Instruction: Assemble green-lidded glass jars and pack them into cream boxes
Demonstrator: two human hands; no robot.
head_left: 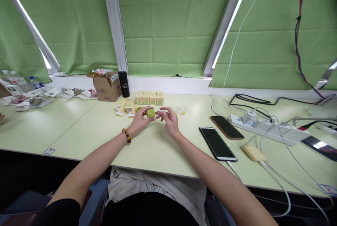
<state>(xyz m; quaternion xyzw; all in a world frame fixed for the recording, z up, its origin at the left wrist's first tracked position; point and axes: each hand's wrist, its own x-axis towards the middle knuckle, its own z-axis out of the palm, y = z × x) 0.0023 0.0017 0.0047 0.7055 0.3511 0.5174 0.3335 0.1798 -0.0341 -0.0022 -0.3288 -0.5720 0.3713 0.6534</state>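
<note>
My left hand [140,120], with a beaded bracelet on its wrist, pinches a small green rounded-square case [150,113] with a pale ring-like mark on its face. My right hand [170,120] is just to the right of the case. Its fingers are parted and bent toward the case's edge, their tips at or very near it; I cannot tell if they touch. Behind my left hand another green piece [139,108] partly shows. Two opened cream cartons [130,107] lie beyond it, and a clear plastic pack with yellow bits [181,111] lies past my right hand.
Several small cream boxes [150,98] stand in a row at the back. Left of them are a black bottle [123,84] and a cardboard box [107,87]. Two phones [218,143], a power strip [268,129], a cream charger-like block [253,153] and loose cables occupy the right side.
</note>
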